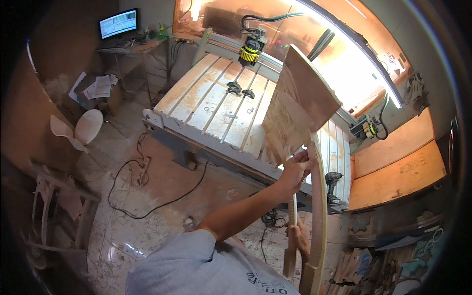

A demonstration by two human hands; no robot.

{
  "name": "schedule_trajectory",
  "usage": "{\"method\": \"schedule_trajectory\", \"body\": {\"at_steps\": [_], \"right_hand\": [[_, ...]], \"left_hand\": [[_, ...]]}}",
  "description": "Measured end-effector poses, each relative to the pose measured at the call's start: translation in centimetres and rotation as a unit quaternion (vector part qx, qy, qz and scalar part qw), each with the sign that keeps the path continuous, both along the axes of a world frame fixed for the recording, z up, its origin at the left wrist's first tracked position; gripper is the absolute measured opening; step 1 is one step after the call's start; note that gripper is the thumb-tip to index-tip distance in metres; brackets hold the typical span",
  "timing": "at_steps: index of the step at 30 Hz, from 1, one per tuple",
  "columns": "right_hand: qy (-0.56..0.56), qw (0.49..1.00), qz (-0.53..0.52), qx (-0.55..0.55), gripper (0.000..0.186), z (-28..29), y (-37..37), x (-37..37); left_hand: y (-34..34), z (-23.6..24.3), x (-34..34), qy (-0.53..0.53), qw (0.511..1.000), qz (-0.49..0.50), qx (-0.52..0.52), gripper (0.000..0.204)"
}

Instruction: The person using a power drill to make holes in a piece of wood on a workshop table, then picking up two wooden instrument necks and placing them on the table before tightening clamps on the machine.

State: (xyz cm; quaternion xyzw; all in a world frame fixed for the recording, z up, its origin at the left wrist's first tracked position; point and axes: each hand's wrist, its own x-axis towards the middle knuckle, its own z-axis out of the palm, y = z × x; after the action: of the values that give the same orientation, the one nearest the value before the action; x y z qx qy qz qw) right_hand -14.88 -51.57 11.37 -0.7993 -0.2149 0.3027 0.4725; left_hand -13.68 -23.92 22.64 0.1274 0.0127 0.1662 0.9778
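A pale wooden frame [318, 196] with long, slightly curved legs stands up before me, right of centre. A broad brown wooden panel [307, 88] is at its upper end, over the slatted bed of a CNC router [196, 98]. My left hand [296, 172] is closed on the frame just below the panel, its fingers bent against the wood. Lower down, between the two legs, my right hand [301, 238] grips the frame; part of it is hidden behind the wood. A cordless drill [333, 183] stands on the bed's near right edge.
Two black clamps [240, 90] lie on the bed, below the router's spindle [250, 49]. Cables [169, 204] trail over the dusty floor at left. A white chair [81, 130], a wooden chair frame [64, 211] and a monitor [119, 24] stand left; wood scraps [351, 265] pile up lower right.
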Motion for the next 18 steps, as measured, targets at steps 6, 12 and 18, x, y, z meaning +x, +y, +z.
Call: {"method": "schedule_trajectory", "body": {"at_steps": [6, 12, 18], "right_hand": [[-0.011, 1.0, -0.009, -0.007, 0.066, 0.4, 1.8, -2.1], [0.021, 0.996, -0.074, -0.042, 0.066, -1.8, -0.1, -1.6], [0.128, 0.987, -0.079, -0.065, 0.059, -0.3, -2.1, 0.7]], "left_hand": [[-0.7, -1.1, -1.3, 0.037, 0.998, -0.031, 0.032, 0.041], [-1.8, -1.7, -2.6, 0.058, 0.997, -0.028, 0.037, 0.042], [-2.4, -1.6, -3.7, 0.068, 0.995, -0.039, 0.068, 0.044]]}}
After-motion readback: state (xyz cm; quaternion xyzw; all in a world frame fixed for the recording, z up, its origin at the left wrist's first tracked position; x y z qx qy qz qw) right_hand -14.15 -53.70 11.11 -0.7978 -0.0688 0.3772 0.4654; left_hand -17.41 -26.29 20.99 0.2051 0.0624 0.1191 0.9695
